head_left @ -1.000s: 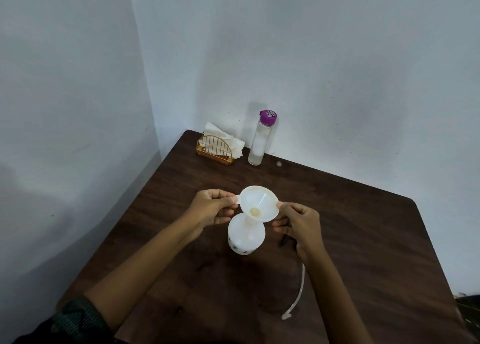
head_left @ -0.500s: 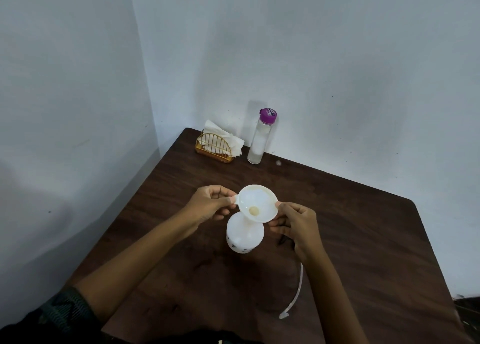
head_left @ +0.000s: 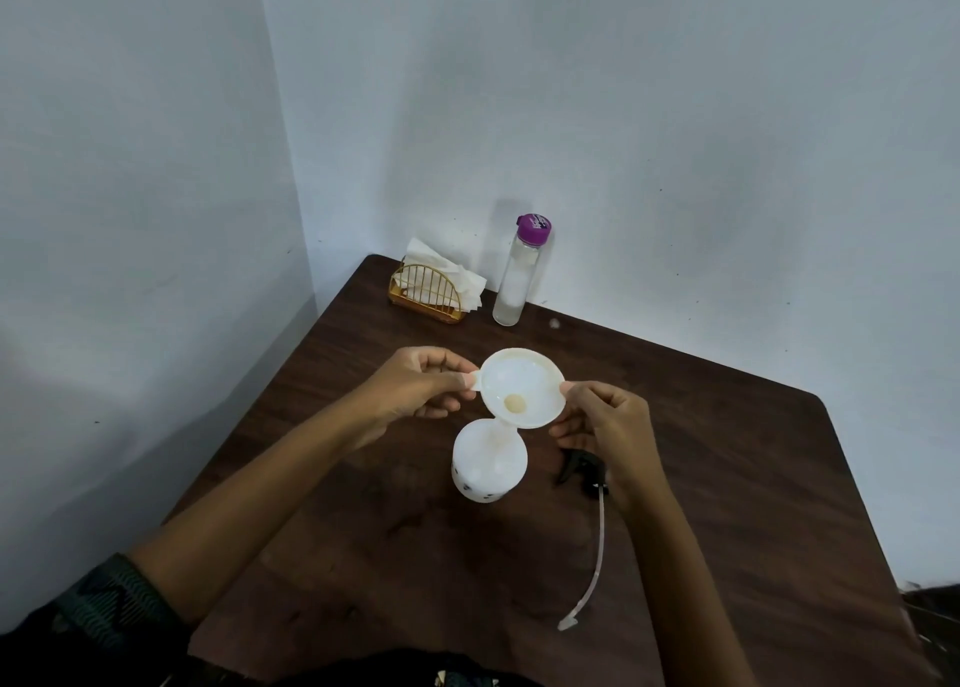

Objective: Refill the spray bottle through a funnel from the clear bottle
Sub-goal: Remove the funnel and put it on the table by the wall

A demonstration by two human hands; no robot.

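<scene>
The funnel [head_left: 522, 387] stood on the mouth of the spray bottle [head_left: 488, 465], mid table [head_left: 727, 478]. The left hand [head_left: 415, 390] pinched its tab, the right hand [head_left: 608, 421] the opposite rim. The clear bottle [head_left: 517, 276], capped, stood upright near the far edge

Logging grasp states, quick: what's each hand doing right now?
Left hand: pinches the funnel by its side tab.
Right hand: pinches the funnel's opposite rim.

No legible text; clear bottle cap [head_left: 534, 228] print blurred.

bare forearms and hands; a dark teal zigzag-patterned sleeve [head_left: 111, 601] on the left arm.
</scene>
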